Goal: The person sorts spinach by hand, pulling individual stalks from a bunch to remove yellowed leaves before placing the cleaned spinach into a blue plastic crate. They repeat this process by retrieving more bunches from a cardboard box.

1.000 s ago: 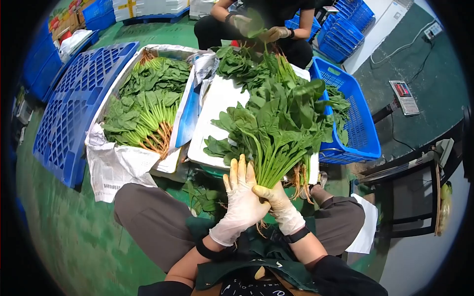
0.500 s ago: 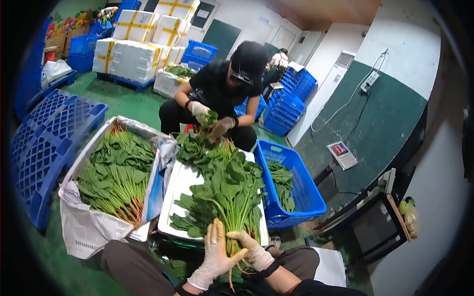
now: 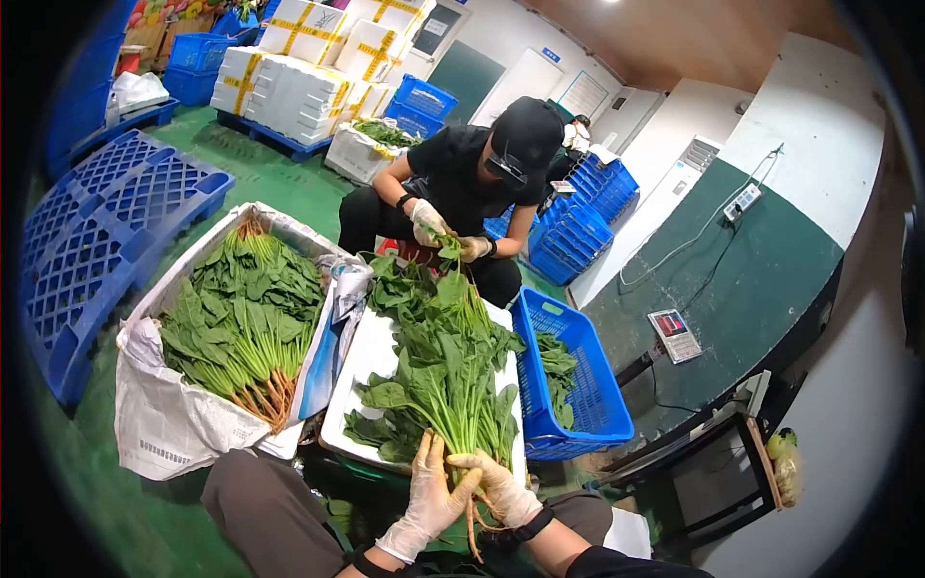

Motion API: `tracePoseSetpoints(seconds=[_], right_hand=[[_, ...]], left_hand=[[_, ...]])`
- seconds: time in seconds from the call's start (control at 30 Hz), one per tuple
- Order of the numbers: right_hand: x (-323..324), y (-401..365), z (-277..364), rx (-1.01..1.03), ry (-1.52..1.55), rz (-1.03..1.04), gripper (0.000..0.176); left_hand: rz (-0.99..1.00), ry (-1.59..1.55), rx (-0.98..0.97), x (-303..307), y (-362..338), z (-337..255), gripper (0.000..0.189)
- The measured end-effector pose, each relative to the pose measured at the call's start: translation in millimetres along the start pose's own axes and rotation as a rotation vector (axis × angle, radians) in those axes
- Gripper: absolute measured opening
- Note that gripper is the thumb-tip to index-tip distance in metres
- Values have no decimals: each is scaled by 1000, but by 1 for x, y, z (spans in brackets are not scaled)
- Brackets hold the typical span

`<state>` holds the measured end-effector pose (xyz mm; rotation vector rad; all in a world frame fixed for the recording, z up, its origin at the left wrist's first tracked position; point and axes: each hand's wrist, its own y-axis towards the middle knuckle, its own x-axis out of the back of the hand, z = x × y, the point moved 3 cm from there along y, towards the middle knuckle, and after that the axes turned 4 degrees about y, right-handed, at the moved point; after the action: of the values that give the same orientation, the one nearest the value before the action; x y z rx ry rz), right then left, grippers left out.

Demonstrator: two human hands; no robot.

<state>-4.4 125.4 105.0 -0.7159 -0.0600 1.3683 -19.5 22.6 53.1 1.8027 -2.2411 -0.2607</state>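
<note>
A bunch of spinach (image 3: 448, 400) with long green stems and orange-pink roots lies over the near end of a white foam box lid (image 3: 361, 371). My left hand (image 3: 434, 496), in a whitish glove, presses against the left side of the stems near the roots. From the right, my right hand (image 3: 499, 489), gloved too, wraps round the same stems, thumb across the front. The roots (image 3: 474, 525) hang below between both hands. More loose spinach (image 3: 438, 313) is heaped on the lid beyond the bunch.
Left stands a paper-lined box (image 3: 183, 424) of stacked spinach; right, a blue crate (image 3: 602, 409) with some leaves. A co-worker (image 3: 482, 173) sits opposite, handling greens. A blue pallet (image 3: 125, 222) leans at far left, and a scale display (image 3: 674, 335) stands at right.
The head view has shifted slightly, moving the scene to the right. My left fingers look more bent around the stems. The co-worker's hands have shifted around the greens.
</note>
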Motion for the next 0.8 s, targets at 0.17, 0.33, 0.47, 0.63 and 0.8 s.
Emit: tracePoseSetpoints(seconds=[0.17, 0.33, 0.47, 0.63, 0.8], right_hand=[[12, -2, 10, 15, -23, 37, 34], [37, -14, 34, 21, 185, 153, 46], [71, -52, 69, 110, 347, 87, 50], [147, -97, 125, 579, 258, -149, 52], [267, -108, 166, 640, 216, -444, 38]], left_hand=[[-111, -242, 72, 17, 7, 0, 54], [-122, -293, 162, 15, 6, 14, 47], [-59, -144, 197, 8, 5, 36, 38], [-6, 30, 224, 1, 4, 54, 26], [29, 162, 248, -8, 3, 74, 20]])
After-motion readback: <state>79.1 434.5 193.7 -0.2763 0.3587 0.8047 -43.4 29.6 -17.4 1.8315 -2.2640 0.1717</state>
